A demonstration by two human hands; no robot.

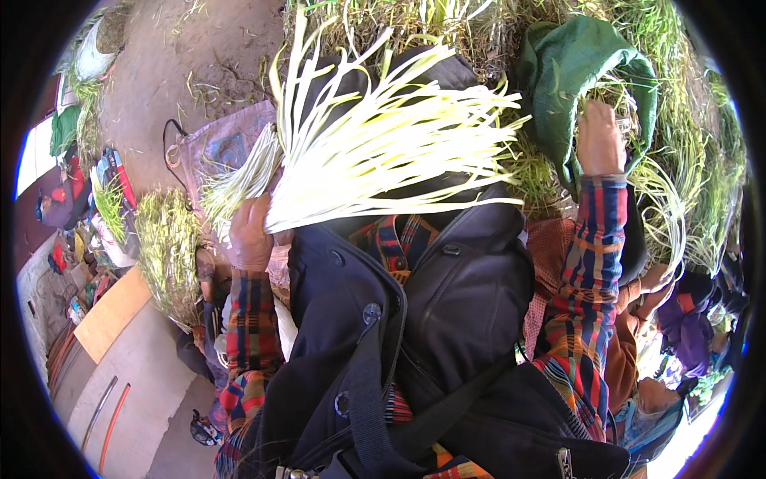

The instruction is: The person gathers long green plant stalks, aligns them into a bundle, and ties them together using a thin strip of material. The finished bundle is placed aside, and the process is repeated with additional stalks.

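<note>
My left hand (250, 233) is closed around the gathered end of a bunch of long, pale yellow-green plant stalks (383, 149). The stalks fan out to the right across my lap, bright in the light. Beside that hand, a second bunch of thinner whitish stalks (254, 170) lies on a faded pinkish cloth sack (224, 143). My right hand (600, 141) reaches into the opening of a green cloth bag (559, 78) with loose bits of leaf in it. Its fingertips are hidden, so what it grasps cannot be made out.
Heaps of cut grassy plants (664, 108) lie ahead and to the right. A bundle of green stalks (169, 251) stands at the left, near bare earth (197, 48). At the right, a neighbouring person's hand (655, 278) holds looped pale stalks (667, 203). More people sit at both sides.
</note>
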